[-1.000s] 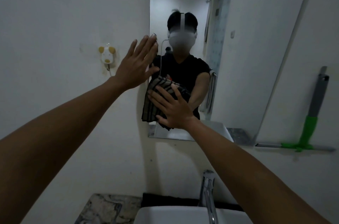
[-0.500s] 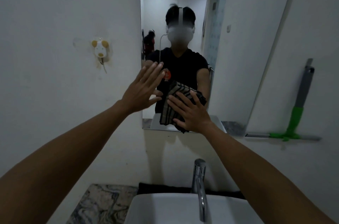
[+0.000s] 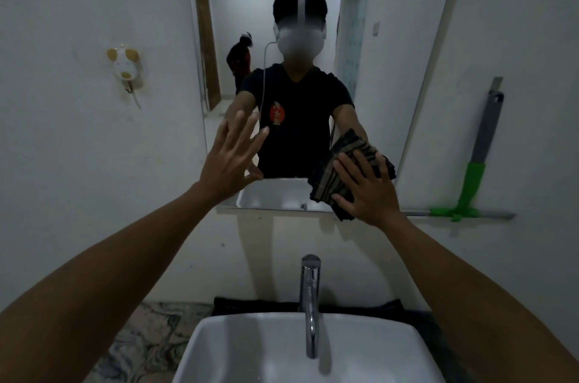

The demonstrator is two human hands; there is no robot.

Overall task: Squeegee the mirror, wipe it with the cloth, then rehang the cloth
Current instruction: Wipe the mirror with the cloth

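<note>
White bathroom walls are surrounding a mirror (image 3: 360, 69) fixed above a basin (image 3: 313, 348) with a tap (image 3: 310, 301). Against the lower right part of that glass a folded striped cloth (image 3: 344, 175) is being pressed by the right hand (image 3: 366, 194), whose flat palm and spread fingers are lying over the fabric; the grip is therefore a flat hold on the cloth rather than a closed fist. At the lower left edge of the mirror the left hand (image 3: 232, 160) is being held flat and open, with nothing in it, seemingly for support. To the right, well apart from the cloth, a squeegee (image 3: 473, 172) with a green neck is being left standing on its blade against the wall, so the squeegee pass is judged finished and the wiping step is judged to be the one in hand. On the left wall a small hook (image 3: 125, 69) is being left bare; it is probably where the cloth is to be rehung. Further strokes across the unwiped glass are likely being called for next, with steady pressure so that the folded cloth is not being dropped into the basin.
</note>
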